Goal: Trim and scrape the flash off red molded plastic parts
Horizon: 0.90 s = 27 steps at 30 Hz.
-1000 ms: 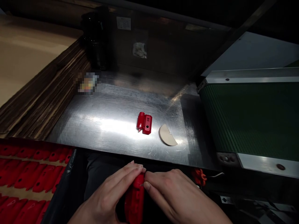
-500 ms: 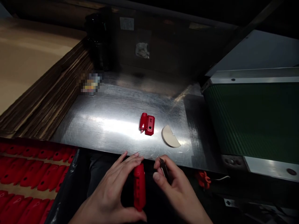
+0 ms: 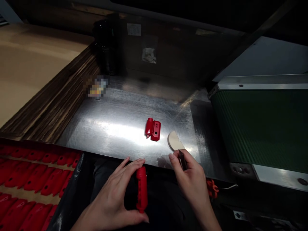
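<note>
My left hand (image 3: 115,192) grips a long red plastic part (image 3: 142,191) by its two ends, thumb below and fingertips on top. The part stands nearly upright in front of the table's front edge. A slim dark tool with a pointed tip (image 3: 182,159) is pinched in my right hand (image 3: 191,178); its kind cannot be made out. That hand is over the table edge, just in front of a beige half-round piece (image 3: 174,140) and partly covering it. Further left on the metal table (image 3: 115,128) lie two small red plastic pieces side by side, a cylinder-shaped one (image 3: 149,127) and a flat one (image 3: 156,131).
A tray of red plastic parts (image 3: 32,181) lies at lower left, beside black plastic sheeting (image 3: 69,192). Stacked cardboard (image 3: 60,86) rises at the left. A green conveyor belt (image 3: 262,125) runs along the right. Orange-handled tool (image 3: 212,188) hangs below the table edge.
My right hand has moved right and slightly up, away from the red part to the beige piece, with the dark tool still in it. My left hand keeps its hold, tilting the part slightly.
</note>
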### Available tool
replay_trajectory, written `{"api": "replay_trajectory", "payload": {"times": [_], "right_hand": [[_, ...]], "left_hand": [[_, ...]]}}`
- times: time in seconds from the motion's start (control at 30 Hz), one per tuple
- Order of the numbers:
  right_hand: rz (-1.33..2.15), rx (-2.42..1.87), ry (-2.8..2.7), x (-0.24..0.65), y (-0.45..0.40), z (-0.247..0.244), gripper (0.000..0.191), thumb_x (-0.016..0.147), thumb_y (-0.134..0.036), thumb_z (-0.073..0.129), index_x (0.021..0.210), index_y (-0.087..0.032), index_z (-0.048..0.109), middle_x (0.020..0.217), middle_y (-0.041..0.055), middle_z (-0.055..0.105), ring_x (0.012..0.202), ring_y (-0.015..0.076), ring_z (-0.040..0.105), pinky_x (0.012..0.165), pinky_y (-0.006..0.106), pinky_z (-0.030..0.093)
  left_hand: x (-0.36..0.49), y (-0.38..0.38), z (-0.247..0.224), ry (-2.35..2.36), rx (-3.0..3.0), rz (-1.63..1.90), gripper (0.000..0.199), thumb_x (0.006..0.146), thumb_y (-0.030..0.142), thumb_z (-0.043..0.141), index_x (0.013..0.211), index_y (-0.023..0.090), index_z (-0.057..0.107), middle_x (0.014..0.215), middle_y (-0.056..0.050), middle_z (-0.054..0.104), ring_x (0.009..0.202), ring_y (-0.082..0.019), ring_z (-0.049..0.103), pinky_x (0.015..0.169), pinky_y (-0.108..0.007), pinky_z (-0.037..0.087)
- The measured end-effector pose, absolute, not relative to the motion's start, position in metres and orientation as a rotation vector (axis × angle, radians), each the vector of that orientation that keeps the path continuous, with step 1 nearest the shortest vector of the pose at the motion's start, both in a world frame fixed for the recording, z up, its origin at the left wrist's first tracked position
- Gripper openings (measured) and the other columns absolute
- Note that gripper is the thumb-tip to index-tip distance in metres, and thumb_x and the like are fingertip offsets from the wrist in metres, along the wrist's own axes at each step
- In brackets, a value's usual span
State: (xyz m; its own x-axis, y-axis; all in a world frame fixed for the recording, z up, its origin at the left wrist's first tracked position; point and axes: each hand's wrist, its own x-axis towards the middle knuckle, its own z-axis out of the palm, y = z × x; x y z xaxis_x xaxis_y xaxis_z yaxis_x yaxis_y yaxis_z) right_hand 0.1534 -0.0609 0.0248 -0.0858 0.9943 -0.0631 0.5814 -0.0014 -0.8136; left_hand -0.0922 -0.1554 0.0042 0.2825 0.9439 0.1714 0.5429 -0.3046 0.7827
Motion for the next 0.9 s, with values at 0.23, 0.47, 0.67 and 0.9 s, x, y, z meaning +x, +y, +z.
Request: {"api": "replay_trajectory", "payload": {"times": [0.23, 0.47, 0.67, 0.9], "right_hand": [[1.077, -1.639, -1.672, 0.166, -0.068, 0.018, 0.038, 0.111, -0.054, 0.046, 0.133, -0.026, 0.061, 0.126, 0.0082, 0.064, 0.111, 0.0233, 0.064, 0.095, 0.036, 0.052], [1.528, -1.547, -1.593, 0.156, -0.085, 0.024, 0.049, 0.111, -0.065, 0.040, 0.124, -0.023, 0.063, 0.076, -0.0034, 0.056, 0.068, 0.0169, 0.058, 0.066, 0.030, 0.046], [1.282, -1.703, -1.740, 0.158, -0.077, 0.025, 0.056, 0.110, -0.067, 0.036, 0.139, -0.026, 0.063, 0.110, 0.0059, 0.072, 0.102, 0.0253, 0.070, 0.093, 0.039, 0.054], [0.421, -2.008, -1.850, 0.204, 0.008, 0.000, 0.057, 0.106, -0.041, 0.032, 0.148, -0.013, 0.060, 0.131, 0.0202, 0.064, 0.122, 0.0378, 0.065, 0.104, 0.052, 0.053]], "left_hand": [[-0.087, -0.159, -0.015, 1.213, 1.297, 1.066, 0.116, 0.056, 0.065, 0.102, 0.154, 0.041, 0.045, 0.162, -0.017, 0.057, 0.143, -0.046, 0.060, 0.119, -0.063, 0.050], [-0.070, -0.146, -0.015, 0.985, 0.455, 1.466, 0.097, 0.067, 0.064, 0.097, 0.143, 0.021, 0.055, 0.160, -0.024, 0.056, 0.145, -0.042, 0.058, 0.113, -0.042, 0.055], [-0.068, -0.132, -0.022, 1.126, 0.357, 1.596, 0.078, 0.076, 0.052, 0.094, 0.137, 0.018, 0.060, 0.141, -0.019, 0.072, 0.137, -0.038, 0.065, 0.115, -0.045, 0.055], [-0.067, -0.129, -0.027, 1.164, 0.348, 1.608, 0.072, 0.076, 0.047, 0.095, 0.133, 0.019, 0.062, 0.136, -0.017, 0.074, 0.133, -0.038, 0.069, 0.113, -0.046, 0.056]]}}
